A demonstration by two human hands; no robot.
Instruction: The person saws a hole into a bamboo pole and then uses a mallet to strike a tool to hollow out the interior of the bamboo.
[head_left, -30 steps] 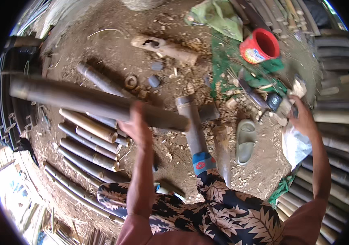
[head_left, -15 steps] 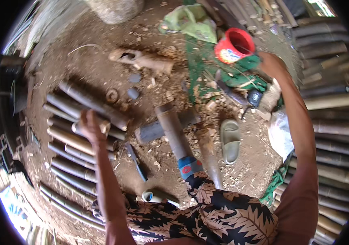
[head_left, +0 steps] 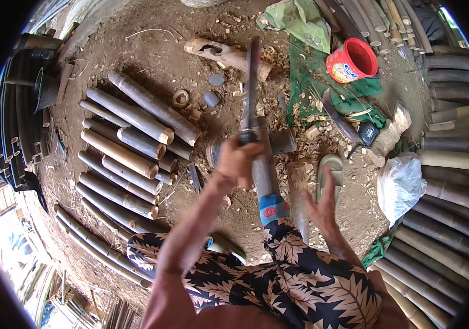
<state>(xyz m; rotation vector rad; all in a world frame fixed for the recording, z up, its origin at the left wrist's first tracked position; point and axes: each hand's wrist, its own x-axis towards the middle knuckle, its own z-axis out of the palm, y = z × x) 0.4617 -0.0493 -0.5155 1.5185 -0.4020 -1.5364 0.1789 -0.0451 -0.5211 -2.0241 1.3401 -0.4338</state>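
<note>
My left hand (head_left: 238,160) is closed round the black handle of a long-bladed tool (head_left: 252,71), whose narrow dark blade points away from me. Whether it is a saw or a knife I cannot tell. Below the tool lies a bamboo section (head_left: 263,170), its near end by a blue cloth band (head_left: 274,209) with a red flower. It crosses a darker bamboo piece (head_left: 284,141). My right hand (head_left: 325,208) is empty, fingers spread, above an olive slipper (head_left: 330,170) and beside a worn wooden piece (head_left: 298,192).
Cut bamboo lengths (head_left: 130,145) lie in rows at left; longer poles (head_left: 448,219) are stacked at right. A red bucket (head_left: 352,61), a sheathed-looking blade (head_left: 338,118), a plastic bag (head_left: 400,186) and a hollowed log (head_left: 226,56) surround the chip-strewn ground.
My left hand has left the bamboo rows for the middle and now holds the long-bladed tool. My right hand has drawn back from beside the red bucket toward me. The view has shifted.
</note>
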